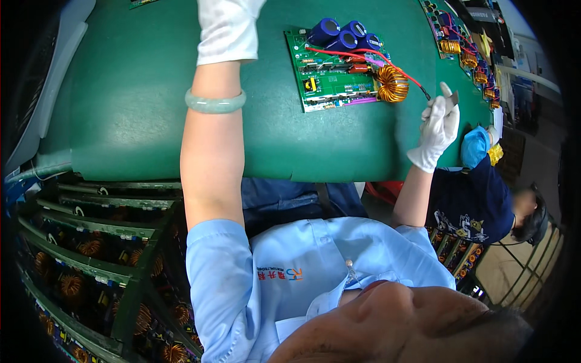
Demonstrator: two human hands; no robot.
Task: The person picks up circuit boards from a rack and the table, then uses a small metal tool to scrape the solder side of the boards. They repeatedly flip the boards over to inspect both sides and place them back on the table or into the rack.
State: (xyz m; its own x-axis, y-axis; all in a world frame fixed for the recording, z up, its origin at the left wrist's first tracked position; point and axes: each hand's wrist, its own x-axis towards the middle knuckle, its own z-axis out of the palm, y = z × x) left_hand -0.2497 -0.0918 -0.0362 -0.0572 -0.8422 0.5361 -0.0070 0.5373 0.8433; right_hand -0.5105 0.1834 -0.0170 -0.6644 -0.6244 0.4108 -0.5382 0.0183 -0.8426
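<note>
There are one middle board (338, 86), four capacitors (342, 41) and one coil (392, 86). Two white gloves (439, 126) and one bracelet (215, 103) show. Farther right are at least four more coils (449, 47) and one co-worker (478, 199).

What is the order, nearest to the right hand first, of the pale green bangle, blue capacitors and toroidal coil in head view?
1. Toroidal coil, left of the right hand
2. Blue capacitors, farther, upper left
3. Pale green bangle, far left
</note>
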